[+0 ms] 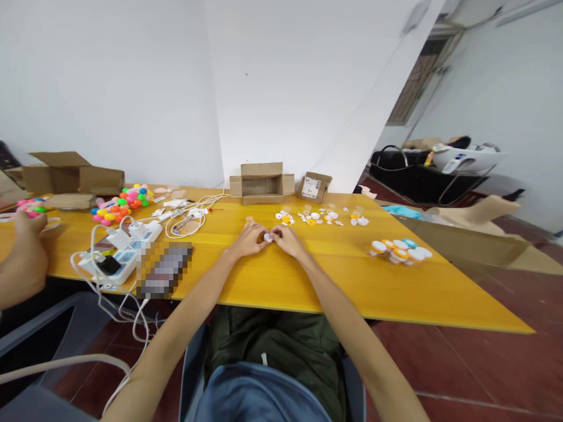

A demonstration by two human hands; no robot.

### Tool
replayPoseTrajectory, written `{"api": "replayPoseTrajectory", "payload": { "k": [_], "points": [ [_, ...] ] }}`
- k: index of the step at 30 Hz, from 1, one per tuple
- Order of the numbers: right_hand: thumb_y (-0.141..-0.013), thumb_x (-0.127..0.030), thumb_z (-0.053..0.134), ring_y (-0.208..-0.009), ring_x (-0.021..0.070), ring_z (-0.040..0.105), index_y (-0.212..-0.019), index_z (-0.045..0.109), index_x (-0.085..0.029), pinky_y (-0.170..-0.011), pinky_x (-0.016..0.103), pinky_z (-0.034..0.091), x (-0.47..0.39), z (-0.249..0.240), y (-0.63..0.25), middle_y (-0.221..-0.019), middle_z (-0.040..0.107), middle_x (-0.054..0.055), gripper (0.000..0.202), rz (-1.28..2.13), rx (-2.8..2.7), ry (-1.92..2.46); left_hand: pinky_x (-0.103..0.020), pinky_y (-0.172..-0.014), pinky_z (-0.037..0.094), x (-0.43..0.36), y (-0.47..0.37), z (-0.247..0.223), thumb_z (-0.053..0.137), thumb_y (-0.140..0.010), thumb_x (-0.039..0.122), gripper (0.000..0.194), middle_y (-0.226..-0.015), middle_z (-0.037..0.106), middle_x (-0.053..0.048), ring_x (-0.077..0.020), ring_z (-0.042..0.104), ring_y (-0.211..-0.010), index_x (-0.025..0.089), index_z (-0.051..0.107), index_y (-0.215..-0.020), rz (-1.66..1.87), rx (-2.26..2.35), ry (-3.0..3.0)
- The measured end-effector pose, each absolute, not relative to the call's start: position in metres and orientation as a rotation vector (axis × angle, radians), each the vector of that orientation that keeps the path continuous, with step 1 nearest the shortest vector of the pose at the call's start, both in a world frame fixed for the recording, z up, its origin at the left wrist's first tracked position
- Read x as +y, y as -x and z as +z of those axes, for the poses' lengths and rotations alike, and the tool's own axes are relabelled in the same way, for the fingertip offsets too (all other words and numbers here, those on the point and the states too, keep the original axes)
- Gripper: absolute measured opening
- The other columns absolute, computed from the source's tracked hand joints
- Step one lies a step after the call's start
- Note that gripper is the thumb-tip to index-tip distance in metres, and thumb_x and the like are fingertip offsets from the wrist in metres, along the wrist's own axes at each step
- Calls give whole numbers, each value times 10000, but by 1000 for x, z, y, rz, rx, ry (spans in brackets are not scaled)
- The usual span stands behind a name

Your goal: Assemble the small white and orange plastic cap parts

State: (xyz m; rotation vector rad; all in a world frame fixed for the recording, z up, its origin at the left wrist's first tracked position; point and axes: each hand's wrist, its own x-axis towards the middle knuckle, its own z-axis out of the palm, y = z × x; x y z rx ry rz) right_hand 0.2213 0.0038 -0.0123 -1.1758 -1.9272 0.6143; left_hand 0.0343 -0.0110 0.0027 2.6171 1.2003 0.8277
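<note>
My left hand (250,240) and my right hand (285,239) meet above the middle of the yellow table. Between their closed fingertips is a small whitish round piece (268,237), perhaps a lid; the fingers partly cover it. Just behind my left hand stands a small clear container (249,220). Farther back and right lie loose white and orange round pieces (311,221), with a few clear containers (308,209) among them. At the right, several small jars with white, orange and teal lids (400,251) stand grouped together.
An open cardboard box (263,186) and a smaller carton (314,187) stand at the back. On the left are a power strip (132,249) with cables, a blurred-out phone (165,269) and colourful balls (127,202). Another person's hand (26,252) is at the far left.
</note>
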Motion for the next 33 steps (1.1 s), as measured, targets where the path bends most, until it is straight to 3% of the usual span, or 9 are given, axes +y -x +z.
{"api": "replayPoseTrajectory", "payload": {
  "k": [20,27,33],
  "points": [
    [-788,-162,631,-788,188,663,-747,673,-229,-753,296,515,6,-13,-224,-817,738,19,90,626,-1952,1158,-486,-994,452,-11,-34,3,622,-861,337,202,-997,702,-48,-280,578,-1059,247,668,-1037,813,1213,-2589],
    [-792,-293,707,-749,176,663,-790,700,-202,-740,295,526,3,-4,-231,-795,740,13,91,807,-1980,999,-458,-980,461,-10,-35,4,614,-868,338,186,-982,699,-48,-267,580,-1042,236,672,-1013,815,1198,-2588],
    [-765,-249,731,-807,197,694,-779,736,-207,-802,322,539,0,-1,-232,-834,761,24,44,871,-2004,940,-457,-984,459,-10,-35,4,622,-877,339,163,-974,697,-48,-262,582,-1046,230,660,-991,818,1189,-2599]
  ]
}}
